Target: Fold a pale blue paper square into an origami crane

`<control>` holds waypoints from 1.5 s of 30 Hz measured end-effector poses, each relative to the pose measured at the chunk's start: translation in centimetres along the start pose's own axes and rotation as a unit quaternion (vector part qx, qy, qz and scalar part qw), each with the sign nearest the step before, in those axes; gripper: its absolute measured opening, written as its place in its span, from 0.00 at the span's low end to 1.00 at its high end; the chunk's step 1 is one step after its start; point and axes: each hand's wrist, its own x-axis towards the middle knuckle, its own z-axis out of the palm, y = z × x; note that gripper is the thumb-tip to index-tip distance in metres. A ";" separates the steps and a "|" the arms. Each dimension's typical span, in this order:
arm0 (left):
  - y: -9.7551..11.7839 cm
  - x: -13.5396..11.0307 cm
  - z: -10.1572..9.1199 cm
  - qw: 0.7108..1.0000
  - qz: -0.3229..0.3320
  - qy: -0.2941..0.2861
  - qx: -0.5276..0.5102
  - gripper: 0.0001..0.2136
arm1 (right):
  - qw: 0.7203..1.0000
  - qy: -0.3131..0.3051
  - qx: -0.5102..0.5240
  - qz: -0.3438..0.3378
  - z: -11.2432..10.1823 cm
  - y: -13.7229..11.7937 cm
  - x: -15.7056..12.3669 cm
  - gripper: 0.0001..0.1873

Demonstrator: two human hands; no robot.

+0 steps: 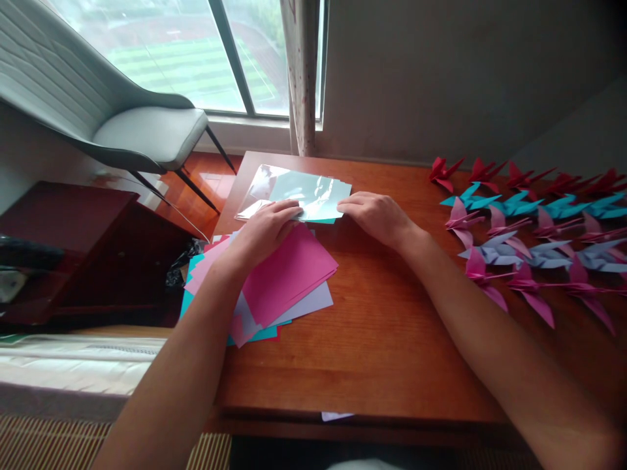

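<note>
A clear plastic sleeve (267,179) with light blue-green paper sheets (313,192) in it lies near the far edge of the table. My left hand (269,228) rests on the near side of the sleeve, its fingers stretched out. At the sleeve's right end, my right hand (372,212) pinches the corner of the light blue-green sheets between thumb and fingers. Below my left hand is a fanned pile of coloured paper, with pink sheets (294,274) on top and lilac, turquoise and red ones under them. My left forearm hides part of that pile.
Rows of folded paper cranes in red (443,173), turquoise (519,203), lilac (548,253) and pink (533,294) stand on the right of the wooden table (382,346). A grey chair (151,134) is beyond the table's left edge, by the window.
</note>
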 end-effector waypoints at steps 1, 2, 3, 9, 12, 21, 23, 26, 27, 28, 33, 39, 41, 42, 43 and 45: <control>0.0 0.0 0.0 1.000 -0.002 0.000 -0.004 0.15 | 1.000 0.009 -0.004 0.006 -0.1 0.0 -0.2 0.16; -0.1 -0.1 0.0 1.000 -0.004 0.000 -0.006 0.15 | 1.000 0.021 -0.007 0.014 -0.3 -0.1 -0.5 0.16; -0.1 -0.1 0.1 1.000 -0.005 -0.002 -0.007 0.16 | 0.999 0.035 -0.011 0.025 -0.5 -0.1 -0.9 0.16; -0.2 0.0 0.4 1.000 -0.023 -0.006 0.010 0.16 | 0.991 0.109 -0.031 0.070 -2.8 -1.3 -4.8 0.12; 0.0 0.3 0.5 0.999 -0.042 -0.007 0.023 0.16 | 0.989 0.128 -0.031 0.064 -3.3 -3.2 -7.6 0.09; 0.8 1.5 0.2 0.987 -0.141 -0.008 0.076 0.17 | 0.991 0.082 0.050 0.093 -1.7 -8.9 -16.0 0.07; 0.8 1.7 0.2 0.985 -0.153 -0.019 0.073 0.18 | 0.990 0.059 0.059 0.114 -1.8 -9.5 -17.3 0.09; 1.3 1.8 -0.2 0.983 -0.154 -0.042 0.085 0.24 | 0.987 0.047 0.066 0.136 -2.2 -10.4 -19.0 0.11; 1.8 1.8 -0.5 0.984 -0.147 -0.039 0.091 0.25 | 0.987 0.045 0.066 0.140 -2.3 -10.7 -19.4 0.11; 2.5 1.9 -0.9 0.986 -0.134 -0.031 0.094 0.25 | 0.986 0.044 0.065 0.144 -2.4 -11.0 -19.8 0.12; 8.8 1.0 -3.1 0.997 -0.040 -0.017 0.060 0.20 | 0.984 0.049 0.071 0.155 -2.5 -12.6 -21.3 0.12; 16.6 -4.3 -1.4 0.991 0.031 -0.122 -0.034 0.20 | 0.981 0.056 0.090 0.162 -2.2 -13.9 -22.4 0.10; 17.9 -6.1 -0.1 0.989 0.043 -0.134 -0.051 0.19 | 0.981 0.059 0.098 0.159 -2.1 -14.0 -22.5 0.10; 18.4 -6.7 0.5 0.988 0.046 -0.135 -0.056 0.18 | 0.980 0.060 0.102 0.158 -2.1 -14.0 -22.6 0.09; 18.7 -7.2 1.0 0.988 0.051 -0.131 -0.063 0.17 | 0.980 0.061 0.106 0.157 -2.1 -14.0 -22.6 0.09; 19.2 -7.8 1.8 0.990 0.048 -0.104 -0.079 0.15 | 0.979 0.058 0.113 0.157 -2.3 -13.9 -22.6 0.08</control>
